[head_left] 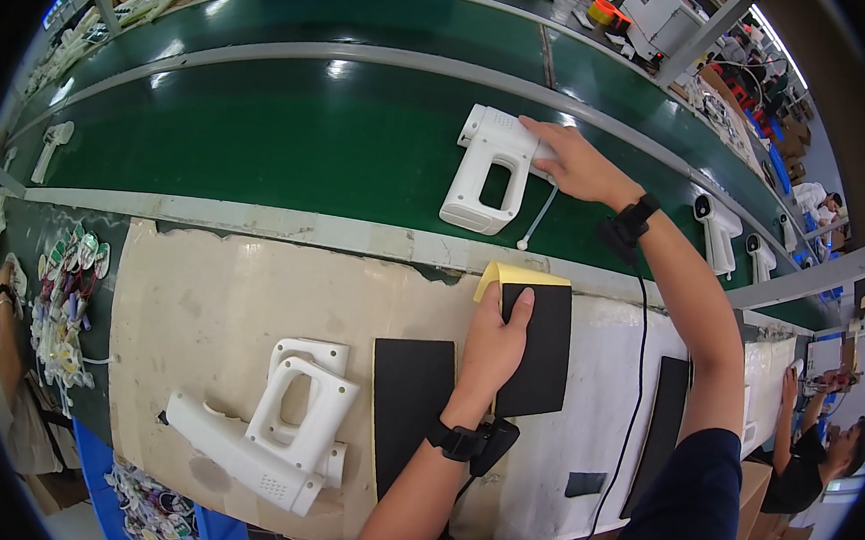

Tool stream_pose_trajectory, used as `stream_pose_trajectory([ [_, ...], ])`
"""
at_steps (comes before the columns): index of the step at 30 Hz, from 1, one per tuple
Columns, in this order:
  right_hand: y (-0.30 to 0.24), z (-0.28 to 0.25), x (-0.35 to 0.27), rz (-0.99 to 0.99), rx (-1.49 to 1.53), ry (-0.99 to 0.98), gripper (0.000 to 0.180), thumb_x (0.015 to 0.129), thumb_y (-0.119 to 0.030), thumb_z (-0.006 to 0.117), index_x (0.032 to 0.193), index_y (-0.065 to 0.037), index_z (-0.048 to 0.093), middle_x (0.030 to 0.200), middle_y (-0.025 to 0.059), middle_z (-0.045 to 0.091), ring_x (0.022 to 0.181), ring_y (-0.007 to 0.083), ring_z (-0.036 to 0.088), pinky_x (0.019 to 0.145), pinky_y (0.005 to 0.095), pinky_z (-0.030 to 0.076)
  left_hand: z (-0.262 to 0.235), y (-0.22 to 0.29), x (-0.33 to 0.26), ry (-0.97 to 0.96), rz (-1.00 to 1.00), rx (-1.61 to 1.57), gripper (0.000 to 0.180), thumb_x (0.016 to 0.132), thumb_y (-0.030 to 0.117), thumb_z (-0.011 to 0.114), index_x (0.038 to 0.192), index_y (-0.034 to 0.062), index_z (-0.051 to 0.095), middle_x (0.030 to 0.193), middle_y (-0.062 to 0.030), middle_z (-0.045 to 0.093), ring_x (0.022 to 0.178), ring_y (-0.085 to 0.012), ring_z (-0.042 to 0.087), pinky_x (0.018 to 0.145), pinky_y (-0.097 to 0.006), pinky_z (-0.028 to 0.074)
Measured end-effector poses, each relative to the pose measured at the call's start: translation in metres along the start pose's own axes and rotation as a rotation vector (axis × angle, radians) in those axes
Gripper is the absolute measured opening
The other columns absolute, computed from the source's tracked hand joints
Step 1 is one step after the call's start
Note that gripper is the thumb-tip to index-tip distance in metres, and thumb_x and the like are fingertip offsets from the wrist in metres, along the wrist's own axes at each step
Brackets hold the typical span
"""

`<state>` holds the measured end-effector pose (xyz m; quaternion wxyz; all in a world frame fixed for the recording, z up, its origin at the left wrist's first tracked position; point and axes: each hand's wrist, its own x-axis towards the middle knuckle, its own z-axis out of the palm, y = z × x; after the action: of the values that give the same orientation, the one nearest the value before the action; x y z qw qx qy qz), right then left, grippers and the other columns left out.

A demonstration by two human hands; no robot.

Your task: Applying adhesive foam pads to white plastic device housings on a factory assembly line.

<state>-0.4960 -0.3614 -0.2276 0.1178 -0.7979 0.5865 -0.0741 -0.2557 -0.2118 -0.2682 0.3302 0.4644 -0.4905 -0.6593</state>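
Head view: my left grip (497,345) is closed on a black sheet (540,363), thumb pressed to its dark face near the upper edge, where yellow backing (524,274) curls over. The sheet reaches right and downward from my grip, above the tabletop (189,313). My right grip (582,167) lies over the right end of a white housing (471,177) on the green belt (252,127); I cannot tell whether it closes around it. Most of that housing extends left and below this grip. A second black sheet (414,394) lies lower left of my left grip, and farther left white shells (264,459) rest on the tabletop.
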Motion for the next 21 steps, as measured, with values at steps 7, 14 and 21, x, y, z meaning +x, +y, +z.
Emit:
stream_pose_trajectory([
  [7, 0.013, 0.014, -0.006, 0.015, -0.093, -0.056, 0.086, 0.087, -0.025, 0.064, 0.156, -0.011, 0.015, 0.155, 0.0252, 0.024, 0.141, 0.0380, 0.030, 0.116, 0.0416, 0.024, 0.005, -0.015, 0.003, 0.062, 0.043, 0.038, 0.046, 0.099, 0.034, 0.053, 0.126, -0.0039, 0.050, 0.104, -0.0204, 0.066, 0.095, -0.0319, 0.064, 0.086, -0.037, 0.048],
  [14, 0.030, 0.023, 0.029, 0.621, 0.024, 0.263, 0.057, 0.096, -0.050, 0.039, 0.116, -0.006, 0.069, 0.114, 0.0240, 0.066, 0.111, 0.0409, 0.060, 0.100, 0.0453, 0.045, 0.009, -0.005, 0.000, -0.020, 0.013, -0.029, 0.035, 0.099, 0.028, 0.054, 0.117, -0.0020, 0.054, 0.100, -0.0148, 0.067, 0.090, -0.0236, 0.064, 0.081, -0.033, 0.049],
  [21, 0.047, 0.024, 0.028, 0.690, 0.051, 0.164, 0.067, 0.095, -0.049, 0.032, 0.118, 0.007, 0.062, 0.125, 0.0318, 0.057, 0.119, 0.0456, 0.053, 0.105, 0.0462, 0.040, 0.015, -0.008, 0.005, -0.002, 0.038, -0.024, 0.036, 0.099, 0.029, 0.056, 0.114, -0.0032, 0.057, 0.101, -0.0152, 0.067, 0.092, -0.0252, 0.064, 0.083, -0.034, 0.049],
])
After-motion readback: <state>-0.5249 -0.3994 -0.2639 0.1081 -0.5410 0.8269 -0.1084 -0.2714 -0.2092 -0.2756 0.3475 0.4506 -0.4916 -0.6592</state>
